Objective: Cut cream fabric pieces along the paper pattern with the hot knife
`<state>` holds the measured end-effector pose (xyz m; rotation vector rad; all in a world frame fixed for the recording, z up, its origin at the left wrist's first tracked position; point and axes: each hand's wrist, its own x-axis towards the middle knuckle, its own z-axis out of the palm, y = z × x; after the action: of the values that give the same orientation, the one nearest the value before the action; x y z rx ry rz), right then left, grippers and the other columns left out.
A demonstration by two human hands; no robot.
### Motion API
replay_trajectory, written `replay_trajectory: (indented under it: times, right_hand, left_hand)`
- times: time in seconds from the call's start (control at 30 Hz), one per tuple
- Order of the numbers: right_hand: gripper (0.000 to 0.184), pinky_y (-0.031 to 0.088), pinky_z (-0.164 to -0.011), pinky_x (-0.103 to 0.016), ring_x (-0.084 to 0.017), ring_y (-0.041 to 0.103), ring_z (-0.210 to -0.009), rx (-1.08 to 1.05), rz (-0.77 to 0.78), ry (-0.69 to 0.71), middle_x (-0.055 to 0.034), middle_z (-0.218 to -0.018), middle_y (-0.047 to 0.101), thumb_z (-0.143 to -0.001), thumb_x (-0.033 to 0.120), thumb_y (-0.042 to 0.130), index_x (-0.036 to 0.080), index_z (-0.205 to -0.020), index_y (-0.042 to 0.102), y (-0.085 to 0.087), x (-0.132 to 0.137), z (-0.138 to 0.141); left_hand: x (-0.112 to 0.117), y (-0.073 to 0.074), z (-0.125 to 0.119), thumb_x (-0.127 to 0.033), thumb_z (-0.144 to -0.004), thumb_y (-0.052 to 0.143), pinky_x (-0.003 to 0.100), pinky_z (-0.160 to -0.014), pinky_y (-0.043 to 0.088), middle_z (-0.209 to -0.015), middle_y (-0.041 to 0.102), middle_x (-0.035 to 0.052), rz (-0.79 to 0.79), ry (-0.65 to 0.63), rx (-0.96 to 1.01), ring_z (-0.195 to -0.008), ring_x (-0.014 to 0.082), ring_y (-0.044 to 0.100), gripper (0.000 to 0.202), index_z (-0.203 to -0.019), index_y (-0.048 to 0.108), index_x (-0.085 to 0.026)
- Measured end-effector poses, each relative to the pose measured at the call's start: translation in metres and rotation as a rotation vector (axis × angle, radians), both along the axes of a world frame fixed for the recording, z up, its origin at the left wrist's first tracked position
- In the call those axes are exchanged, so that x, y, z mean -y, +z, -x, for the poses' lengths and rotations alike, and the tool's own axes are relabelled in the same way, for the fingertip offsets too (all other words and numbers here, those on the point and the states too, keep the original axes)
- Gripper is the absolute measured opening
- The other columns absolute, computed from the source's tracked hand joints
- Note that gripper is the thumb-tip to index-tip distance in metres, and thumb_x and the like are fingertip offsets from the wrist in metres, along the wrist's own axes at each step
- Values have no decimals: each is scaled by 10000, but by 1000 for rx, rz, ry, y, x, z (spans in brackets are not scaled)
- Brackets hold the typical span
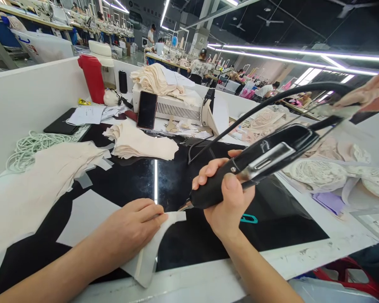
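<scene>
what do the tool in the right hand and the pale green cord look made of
Tool: probably plastic, black with glossy highlights; its silvery, reflective plate suggests metal. Pale green cord: matte, possibly textile, judging by its loose loops.

Bare forearms (63, 269) and bare hands (134, 227)

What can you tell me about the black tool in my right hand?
The black tool is long, with a glossy plastic-looking body, a slotted silver plate, a screw and a slim metal tip. Your right hand grips its matte front; it slants tip-down by the pale piece under your left hand. Tip contact is unclear.
</scene>
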<state>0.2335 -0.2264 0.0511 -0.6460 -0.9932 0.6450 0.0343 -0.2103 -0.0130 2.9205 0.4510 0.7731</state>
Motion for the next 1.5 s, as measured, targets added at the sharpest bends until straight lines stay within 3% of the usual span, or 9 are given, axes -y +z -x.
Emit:
replay_trajectory:
  times: [0.13,0.33,0.53,0.77,1.17,1.5]
  right_hand:
    - [402,562,-495,-270,-116,609,-557,28,39,-23,65,-775,626,-845,378,783,280,-1133,520,-2,1,-2]
    - [319,558,-500,-274,-111,607,-542,33,54,-29,68,-778,631,-871,317,744,275,-1063,493,-2,1,-1]
    - [360,562,-499,-258,-116,611,-577,-18,15,44,61,-782,636,-855,355,784,279,-1124,557,1,9,2]
    - [367,577,-556,-239,-97,626,-636,-5,-14,156,51,-854,657,-893,330,782,292,-1197,580,-9,13,7]
    - [338,568,-506,-248,-113,606,-589,-20,-2,30,57,-781,651,-859,316,778,268,-1124,573,-1,13,-1]
    - [337,569,-539,-252,-103,627,-598,14,6,41,59,-825,654,-903,297,760,274,-1174,559,-6,16,-3]
  left_hand:
    - [0,-1,2,-73,-1057,421,366,-972,540,-1093,686,88,13,-11,-16,-1032,214,626,292,-1211,667,-108]
    - [0,2,3,-111,-1087,377,353,-941,547,-1069,685,79,32,-11,-17,-1006,207,627,314,-1209,666,-125]
    - [-1,2,2,-101,-1068,418,346,-947,550,-1086,682,83,39,-8,-10,-1034,206,627,291,-1233,655,-135]
    - [0,1,3,-98,-1063,424,354,-946,548,-1082,687,81,26,1,-17,-1027,210,630,292,-1240,654,-130]
    - [0,2,4,-113,-1078,414,333,-950,538,-1115,682,74,60,-5,1,-1046,194,624,289,-1222,663,-147]
    - [-2,2,5,-129,-1084,402,352,-935,571,-1125,683,84,21,-12,-21,-1053,204,634,298,-1243,654,-135]
